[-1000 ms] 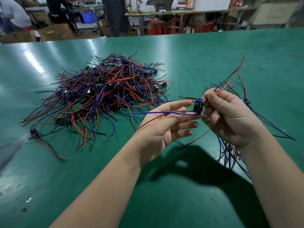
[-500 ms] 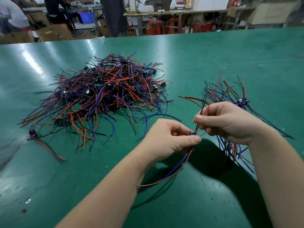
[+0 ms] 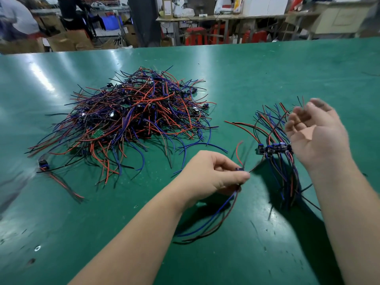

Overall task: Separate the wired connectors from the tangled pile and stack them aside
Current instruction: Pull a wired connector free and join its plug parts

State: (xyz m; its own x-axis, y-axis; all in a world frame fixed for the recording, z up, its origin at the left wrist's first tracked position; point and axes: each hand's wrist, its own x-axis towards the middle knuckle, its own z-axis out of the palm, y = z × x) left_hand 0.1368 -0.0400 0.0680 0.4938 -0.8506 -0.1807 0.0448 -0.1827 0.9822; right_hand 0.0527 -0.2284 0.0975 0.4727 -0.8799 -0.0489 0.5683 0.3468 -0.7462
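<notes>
A big tangled pile (image 3: 131, 118) of red, blue and black wired connectors lies on the green table at the centre left. To the right sits a smaller sorted stack (image 3: 274, 149), its blue-black connectors lined up side by side. My left hand (image 3: 213, 175) pinches one wired connector (image 3: 239, 169) just left of that stack; its blue, red and black wires (image 3: 209, 225) hang down toward me. Above the stack's right side, my right hand (image 3: 316, 132) is raised, palm turned up, fingers loosely spread, holding nothing.
A single stray wired connector (image 3: 44, 164) lies apart at the table's left. Beyond the green table's (image 3: 267, 68) far edge stand cardboard boxes, red stools, benches and people.
My right hand has let go of the wires and lifted away to the upper right, opening up. My left hand keeps its pinch on the connector and has stayed in about the same place.
</notes>
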